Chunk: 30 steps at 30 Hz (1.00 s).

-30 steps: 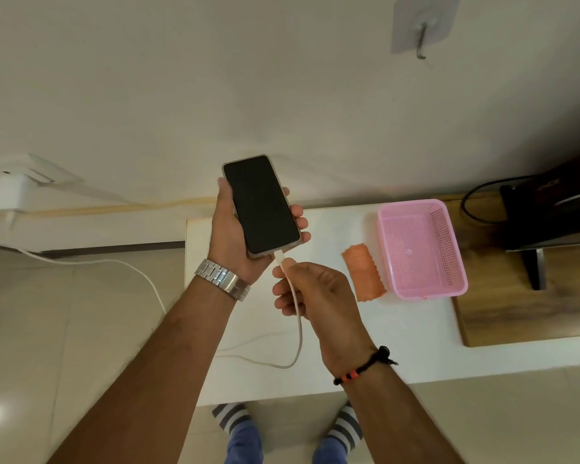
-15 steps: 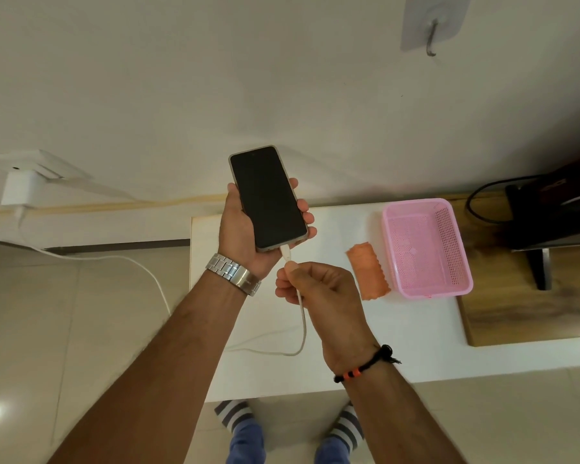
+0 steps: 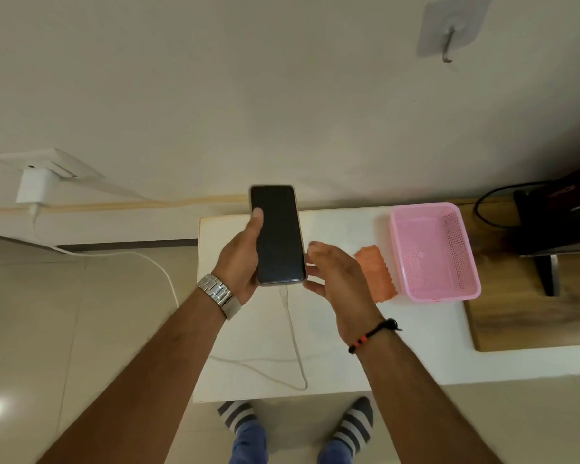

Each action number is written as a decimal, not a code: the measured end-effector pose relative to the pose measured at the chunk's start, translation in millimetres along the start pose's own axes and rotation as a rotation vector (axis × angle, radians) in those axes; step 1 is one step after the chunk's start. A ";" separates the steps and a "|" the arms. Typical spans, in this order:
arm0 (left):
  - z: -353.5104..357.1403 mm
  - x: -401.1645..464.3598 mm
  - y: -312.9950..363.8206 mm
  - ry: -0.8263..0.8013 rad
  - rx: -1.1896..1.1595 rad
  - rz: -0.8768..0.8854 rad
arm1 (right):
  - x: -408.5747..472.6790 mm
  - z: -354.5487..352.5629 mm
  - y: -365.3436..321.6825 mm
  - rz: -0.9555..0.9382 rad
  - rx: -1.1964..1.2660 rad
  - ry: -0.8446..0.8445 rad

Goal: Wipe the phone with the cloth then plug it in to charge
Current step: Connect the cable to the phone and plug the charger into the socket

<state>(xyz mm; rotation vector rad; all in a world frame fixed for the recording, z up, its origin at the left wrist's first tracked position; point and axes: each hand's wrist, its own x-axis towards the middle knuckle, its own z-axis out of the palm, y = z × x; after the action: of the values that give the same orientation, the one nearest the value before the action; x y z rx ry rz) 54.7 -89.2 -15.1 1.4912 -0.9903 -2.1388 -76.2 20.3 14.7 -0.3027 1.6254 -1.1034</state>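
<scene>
The phone [image 3: 277, 234] is held screen-up above the white surface [image 3: 426, 333], with the cable [image 3: 290, 324] running from its bottom edge, so the plug looks seated; a good finish is to lay the phone flat without tugging that cable and check that charging starts. The left hand [image 3: 245, 259] grips the phone, thumb on its left edge, while the right hand [image 3: 335, 272] hovers open just beside its right edge, fingers loosely spread, holding nothing, with the cloth [image 3: 375, 274] lying beyond.

Single head view, looking steeply down, close over table [image 3: 416, 336].
</scene>
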 end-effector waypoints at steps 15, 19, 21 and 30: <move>-74.7 40.1 -69.0 0.394 0.664 0.027 | 67.5 71.7 93.3 0.175 -0.336 0.158; -77.2 53.7 -81.4 0.465 0.700 -0.020 | 77.5 76.8 106.7 0.207 -0.414 0.282; -77.7 58.8 -86.0 0.481 0.702 -0.021 | 82.5 79.9 108.5 0.209 -0.435 0.300; -82.6 67.7 -86.3 0.558 0.799 -0.011 | 93.4 90.1 110.8 0.165 -0.437 0.394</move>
<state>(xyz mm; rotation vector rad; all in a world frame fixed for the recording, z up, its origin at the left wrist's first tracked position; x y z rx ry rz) 113.3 -100.5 -138.7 2.2541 -1.6785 -1.2012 4.0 -29.2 -127.6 -0.2356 2.2027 -0.7007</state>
